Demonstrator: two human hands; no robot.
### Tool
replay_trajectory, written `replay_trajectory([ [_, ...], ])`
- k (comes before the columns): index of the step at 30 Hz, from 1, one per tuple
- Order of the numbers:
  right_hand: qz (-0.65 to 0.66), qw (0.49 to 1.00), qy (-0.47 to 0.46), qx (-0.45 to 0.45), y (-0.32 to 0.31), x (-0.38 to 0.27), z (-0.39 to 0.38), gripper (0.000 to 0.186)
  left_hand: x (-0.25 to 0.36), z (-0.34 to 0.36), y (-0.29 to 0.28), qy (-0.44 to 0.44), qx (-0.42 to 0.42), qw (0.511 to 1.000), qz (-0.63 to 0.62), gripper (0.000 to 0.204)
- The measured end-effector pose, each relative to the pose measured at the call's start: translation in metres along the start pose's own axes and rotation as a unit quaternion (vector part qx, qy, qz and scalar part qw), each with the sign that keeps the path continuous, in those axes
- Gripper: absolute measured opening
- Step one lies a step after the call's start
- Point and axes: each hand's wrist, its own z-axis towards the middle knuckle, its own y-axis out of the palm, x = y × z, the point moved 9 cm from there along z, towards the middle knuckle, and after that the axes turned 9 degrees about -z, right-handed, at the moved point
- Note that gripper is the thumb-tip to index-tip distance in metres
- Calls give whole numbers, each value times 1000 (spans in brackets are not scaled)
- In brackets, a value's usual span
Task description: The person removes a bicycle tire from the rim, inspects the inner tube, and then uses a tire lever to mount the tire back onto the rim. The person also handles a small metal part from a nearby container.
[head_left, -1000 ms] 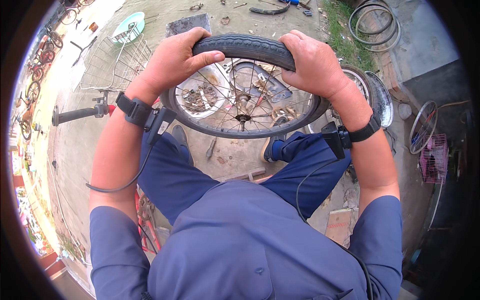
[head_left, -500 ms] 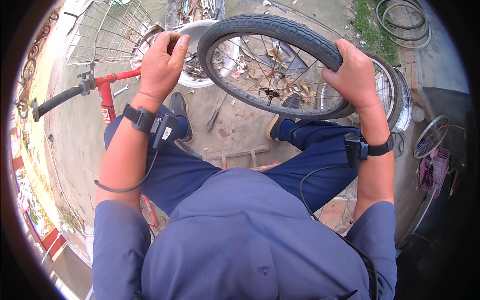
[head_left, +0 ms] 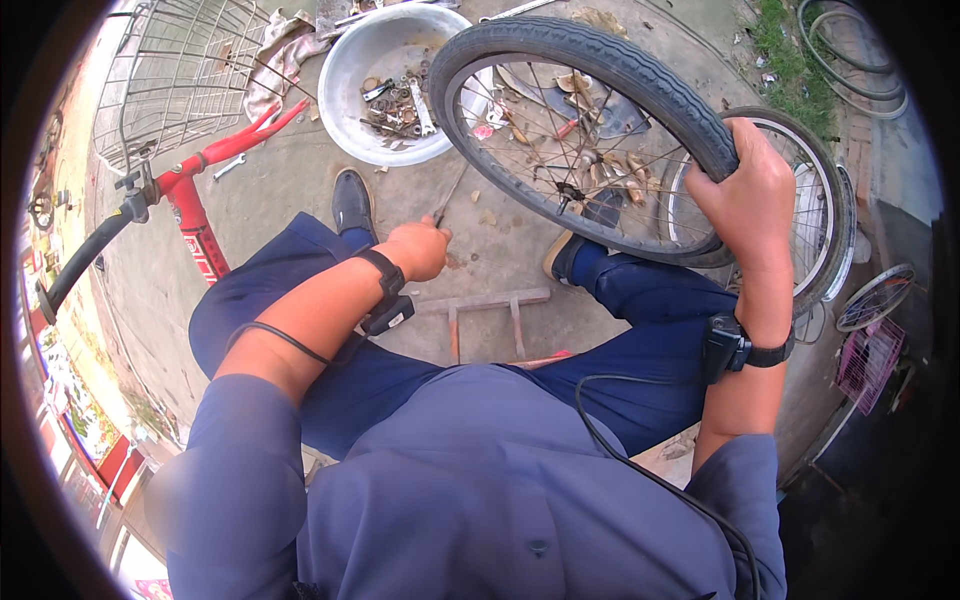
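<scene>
The bicycle wheel (head_left: 568, 193) is held tilted over the right shoe (head_left: 567, 258) by the right grip (head_left: 748, 190), closed around the tyre (head_left: 640, 76), judged the best hold; moderate weight and firm rubber are expected; bendable spokes (head_left: 581, 183) should be avoided; the left grip (head_left: 424, 248) is closed on a thin-shafted tool (head_left: 453, 190).

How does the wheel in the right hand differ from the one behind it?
The held wheel has a dark rim; the rear wheel has a silvery one. The right hand grips the held wheel's tyre, with its hub in plain view, while the rear wheel is partly hidden behind it. Both have dark tyres and spokes.
</scene>
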Motion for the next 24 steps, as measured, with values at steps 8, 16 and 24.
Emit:
replay_trajectory([
  [8,-19,1000,21,6,16,17,22,30,-26,74,21,-21,-105,994,-1,52],
  [16,-5,988,134,-75,50,59,48,34,-48,115,41,-13,-148,989,12,52],
  [24,-19,987,143,-71,62,65,61,44,-61,144,53,10,-156,987,37,53],
])
